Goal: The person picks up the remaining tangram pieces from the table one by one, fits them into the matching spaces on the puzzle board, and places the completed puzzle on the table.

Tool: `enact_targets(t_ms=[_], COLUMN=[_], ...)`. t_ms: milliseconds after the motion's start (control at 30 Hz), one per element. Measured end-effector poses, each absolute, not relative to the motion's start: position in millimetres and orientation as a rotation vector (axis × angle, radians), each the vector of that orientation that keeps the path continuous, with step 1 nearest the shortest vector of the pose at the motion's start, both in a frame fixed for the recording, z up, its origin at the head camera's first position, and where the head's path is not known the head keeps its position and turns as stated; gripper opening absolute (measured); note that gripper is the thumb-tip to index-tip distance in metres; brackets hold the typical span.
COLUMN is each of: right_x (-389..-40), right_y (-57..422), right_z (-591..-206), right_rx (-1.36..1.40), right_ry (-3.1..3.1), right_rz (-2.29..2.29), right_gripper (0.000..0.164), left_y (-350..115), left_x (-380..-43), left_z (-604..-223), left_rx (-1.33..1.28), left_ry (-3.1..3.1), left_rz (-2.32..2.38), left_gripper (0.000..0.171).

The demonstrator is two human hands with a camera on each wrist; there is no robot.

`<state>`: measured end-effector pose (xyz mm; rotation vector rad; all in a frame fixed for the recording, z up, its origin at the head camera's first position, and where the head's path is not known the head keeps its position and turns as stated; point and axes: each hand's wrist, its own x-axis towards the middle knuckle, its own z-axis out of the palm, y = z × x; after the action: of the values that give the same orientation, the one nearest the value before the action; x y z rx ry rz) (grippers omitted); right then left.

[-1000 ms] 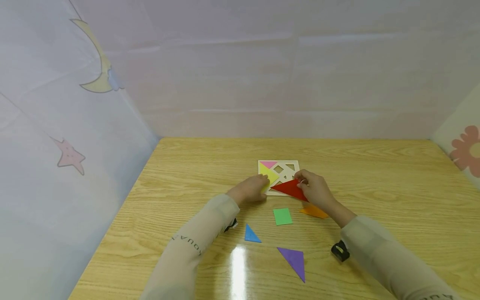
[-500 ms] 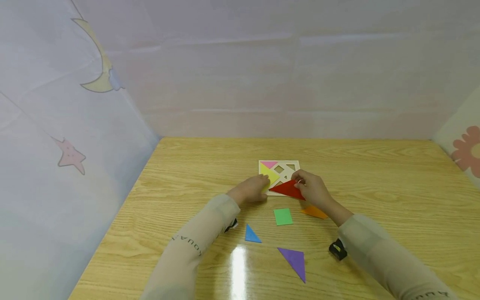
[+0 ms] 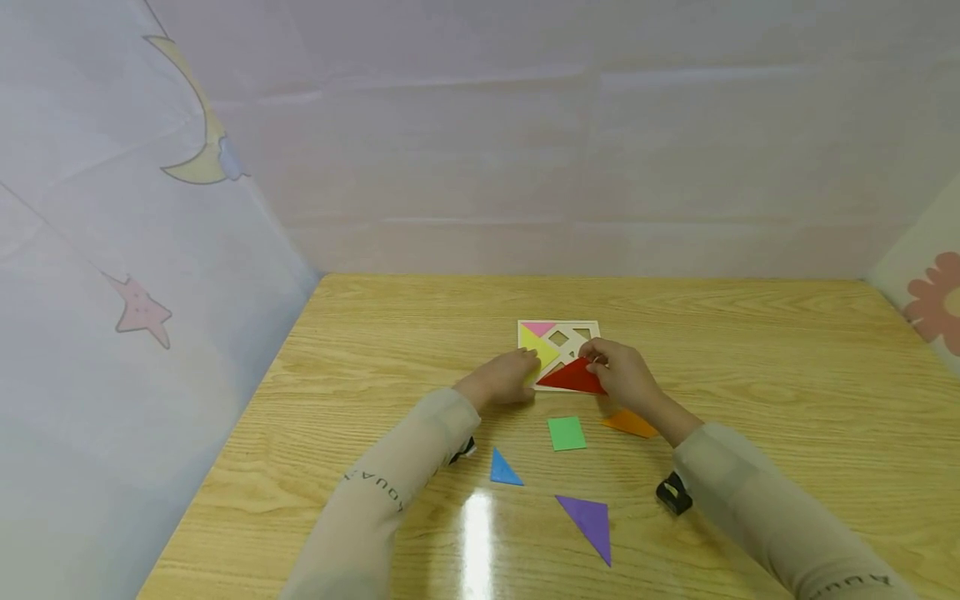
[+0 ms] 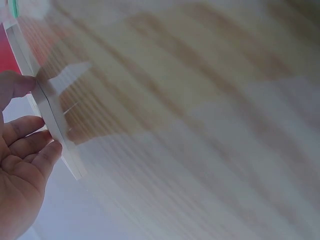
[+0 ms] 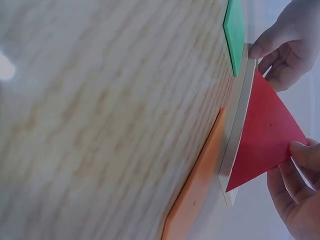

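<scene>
A cream wooden tangram board (image 3: 562,326) lies on the table with a pink triangle (image 3: 537,328) and a yellow triangle (image 3: 537,343) set in its left side. My left hand (image 3: 507,377) grips the board's near left corner, thumb on the near edge in the left wrist view. Between thumb and fingers, my right hand (image 3: 625,375) pinches a large red triangle (image 5: 267,131) by one corner. This piece slants over the board's near edge, its long side along that edge and the pinched corner raised. Several cut-out slots show in the board behind it.
Nearer on the wooden table (image 3: 390,333) lie a green square (image 3: 566,433), an orange piece (image 3: 628,422) partly under my right wrist, a blue triangle (image 3: 505,469) and a purple triangle (image 3: 590,523). A printed cloth backdrop (image 3: 480,167) stands behind and at both sides.
My right hand has moved slightly left with the red triangle, which now lines up more closely with the board's near edge. The left hand stays in place.
</scene>
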<state>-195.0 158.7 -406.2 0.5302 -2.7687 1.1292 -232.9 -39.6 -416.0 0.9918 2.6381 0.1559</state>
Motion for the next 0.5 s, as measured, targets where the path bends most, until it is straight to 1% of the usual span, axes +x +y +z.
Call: enact_targets(t_ms=[133, 500], right_x=[-199.1, -208.0], right_y=[157.8, 161.0], right_z=[-406.3, -407.0], right_rx=[0.558, 0.59], right_ry=[-2.761, -2.779], right_rz=[1.137, 1.154], right_gripper=[0.017, 0.016], left_y=[-39.8, -39.6], left_x=[-233.1, -233.7], left_z=[-416.6, -416.1], left_rx=[0.985, 0.973], left_ry=[2.639, 2.632], left_rz=[0.152, 0.167], left_gripper=[0.044, 0.04])
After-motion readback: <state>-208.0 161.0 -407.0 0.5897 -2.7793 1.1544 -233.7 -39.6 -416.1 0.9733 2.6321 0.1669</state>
